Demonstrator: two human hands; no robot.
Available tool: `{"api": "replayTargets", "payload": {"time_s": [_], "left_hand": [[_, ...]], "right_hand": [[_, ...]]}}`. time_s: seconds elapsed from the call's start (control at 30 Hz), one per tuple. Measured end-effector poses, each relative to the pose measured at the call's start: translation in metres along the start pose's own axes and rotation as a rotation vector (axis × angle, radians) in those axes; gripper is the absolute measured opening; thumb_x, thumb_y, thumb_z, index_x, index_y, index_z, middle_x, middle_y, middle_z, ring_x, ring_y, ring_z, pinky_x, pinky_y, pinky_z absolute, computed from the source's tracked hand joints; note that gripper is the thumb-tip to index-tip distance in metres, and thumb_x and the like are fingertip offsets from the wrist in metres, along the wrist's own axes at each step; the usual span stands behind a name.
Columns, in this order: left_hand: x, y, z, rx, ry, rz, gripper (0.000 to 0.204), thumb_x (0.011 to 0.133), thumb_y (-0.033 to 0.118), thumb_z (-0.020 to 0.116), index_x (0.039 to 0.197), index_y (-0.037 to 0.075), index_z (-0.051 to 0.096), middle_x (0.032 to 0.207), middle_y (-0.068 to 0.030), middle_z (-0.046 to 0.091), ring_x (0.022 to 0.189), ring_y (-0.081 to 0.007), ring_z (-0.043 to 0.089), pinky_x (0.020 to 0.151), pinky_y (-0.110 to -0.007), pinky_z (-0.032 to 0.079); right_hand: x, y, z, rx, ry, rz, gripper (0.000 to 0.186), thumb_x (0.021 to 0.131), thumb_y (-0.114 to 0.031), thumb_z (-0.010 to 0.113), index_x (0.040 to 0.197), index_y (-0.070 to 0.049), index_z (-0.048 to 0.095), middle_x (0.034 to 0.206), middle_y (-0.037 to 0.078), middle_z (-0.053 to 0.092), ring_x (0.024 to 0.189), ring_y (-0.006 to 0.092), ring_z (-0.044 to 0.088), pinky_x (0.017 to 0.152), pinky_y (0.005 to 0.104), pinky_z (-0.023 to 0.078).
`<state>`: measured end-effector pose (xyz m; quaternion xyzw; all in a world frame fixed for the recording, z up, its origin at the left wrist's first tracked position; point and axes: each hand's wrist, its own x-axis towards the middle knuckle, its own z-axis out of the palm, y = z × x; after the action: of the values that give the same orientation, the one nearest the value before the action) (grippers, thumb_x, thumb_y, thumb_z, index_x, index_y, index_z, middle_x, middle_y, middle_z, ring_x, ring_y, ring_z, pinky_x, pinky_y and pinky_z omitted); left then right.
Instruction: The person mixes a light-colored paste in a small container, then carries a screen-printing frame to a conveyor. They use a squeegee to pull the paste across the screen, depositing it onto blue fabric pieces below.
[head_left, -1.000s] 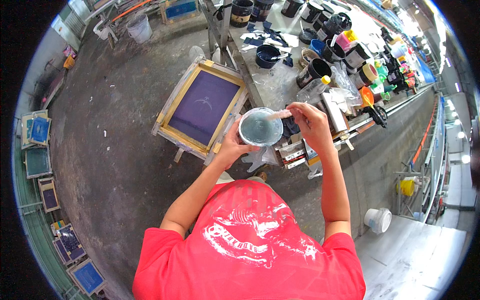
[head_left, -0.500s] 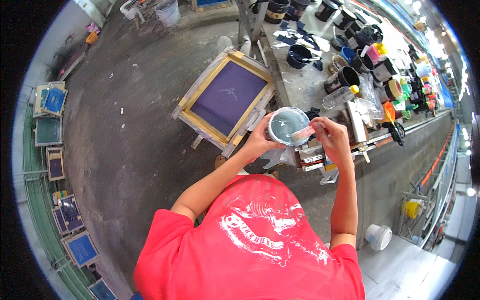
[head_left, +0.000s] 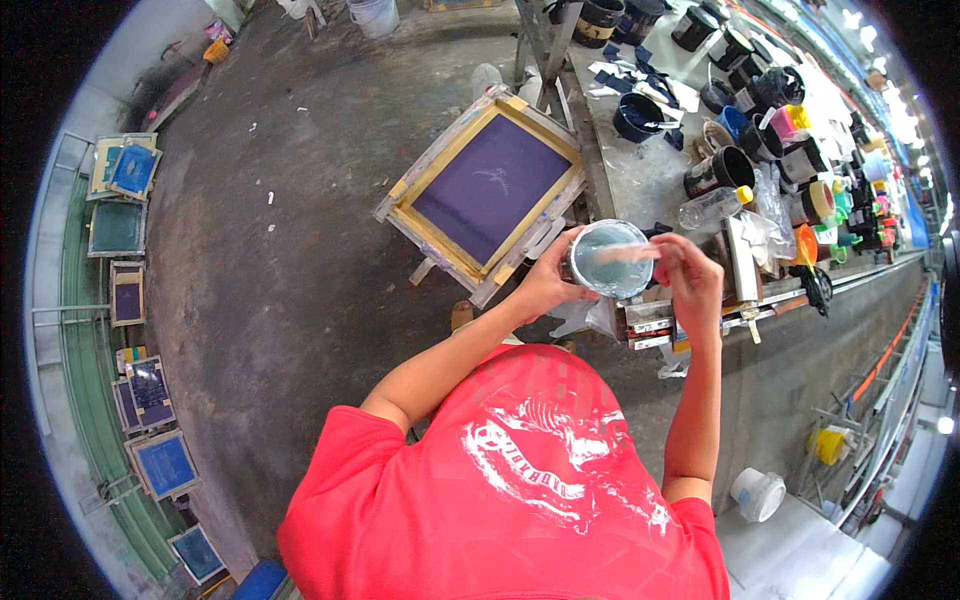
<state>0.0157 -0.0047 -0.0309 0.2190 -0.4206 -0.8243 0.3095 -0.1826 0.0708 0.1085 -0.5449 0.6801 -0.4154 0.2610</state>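
Observation:
My left hand (head_left: pixel 549 284) is closed around the side of a white plastic tub (head_left: pixel 590 291) with grey-blue paste (head_left: pixel 603 271) inside. Pinched in my right hand (head_left: pixel 692 280) is a pale flat spatula (head_left: pixel 630 254), its far end reaching over the paste; motion blurs it, so whether it touches the paste I cannot tell. Left of and beyond the tub, a wood-framed printing screen (head_left: pixel 497 188) with purple mesh and a faint light design is propped at a slant.
At right, a worktable (head_left: pixel 630 185) carries black ink tubs (head_left: pixel 718 172), a clear bottle with a yellow cap (head_left: pixel 715 207) and scraps. More framed screens (head_left: pixel 165 464) lean along the left wall. A white bucket (head_left: pixel 374 17) stands on the far floor; another white bucket (head_left: pixel 758 494) is lower right.
The spatula has swung across the tub, with its tip now farther left over the paste. The whole scene has shifted rightward in view. My left hand keeps its hold on the tub.

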Motion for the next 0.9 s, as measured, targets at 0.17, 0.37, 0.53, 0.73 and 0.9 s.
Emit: {"api": "replayTargets", "payload": {"time_s": [0.17,0.37,0.53,0.73,0.9], "left_hand": [[-0.003,0.005,-0.004,0.11,0.08,0.056,0.107,0.063,-0.004,0.09,0.154,0.01,0.036,0.145,-0.0036,0.05,0.133,-0.0184,0.05,0.112,-0.039,0.044],[0.004,-0.001,-0.003,0.288,0.114,0.039,0.1,0.059,-0.004,0.091,0.147,0.01,0.044,0.142,-0.0051,0.054,0.133,-0.0226,0.052,0.113,-0.039,0.043],[0.006,0.017,0.003,0.083,0.016,0.033,0.098,0.063,-0.014,0.085,0.147,0.008,0.041,0.143,-0.0065,0.052,0.133,-0.0222,0.052,0.11,-0.038,0.047],[0.011,0.012,0.001,0.08,0.02,0.032,0.097,0.063,-0.017,0.084,0.146,0.008,0.041,0.142,-0.0066,0.052,0.132,-0.0221,0.052,0.109,-0.038,0.048],[0.011,0.015,0.005,0.088,0.005,0.022,0.096,0.064,-0.016,0.084,0.146,0.007,0.04,0.142,-0.0076,0.052,0.133,-0.0222,0.052,0.109,-0.038,0.049]], "right_hand": [[0.003,-0.002,-0.015,-0.216,0.088,-0.059,0.015,0.096,0.0,0.062,0.108,0.001,0.07,0.092,0.011,0.073,0.079,0.0173,0.069,0.074,0.0305,0.055],[0.0,0.025,0.005,-0.074,-0.027,-0.272,0.017,0.093,-0.002,0.063,0.108,0.001,0.071,0.09,0.008,0.073,0.071,0.0111,0.066,0.067,0.0284,0.055],[0.01,0.006,-0.013,-0.204,0.169,-0.357,0.018,0.096,-0.007,0.062,0.111,-0.002,0.07,0.09,0.014,0.074,0.078,0.0245,0.072,0.072,0.0343,0.056],[0.0,0.015,-0.013,-0.155,0.015,-0.254,0.015,0.095,-0.013,0.064,0.103,-0.001,0.069,0.093,0.018,0.073,0.086,0.0359,0.072,0.074,0.0414,0.057],[0.0,0.009,0.001,0.047,0.057,-0.201,0.019,0.096,-0.009,0.064,0.112,0.0,0.069,0.093,0.018,0.073,0.077,0.0293,0.073,0.069,0.0355,0.056]]}}
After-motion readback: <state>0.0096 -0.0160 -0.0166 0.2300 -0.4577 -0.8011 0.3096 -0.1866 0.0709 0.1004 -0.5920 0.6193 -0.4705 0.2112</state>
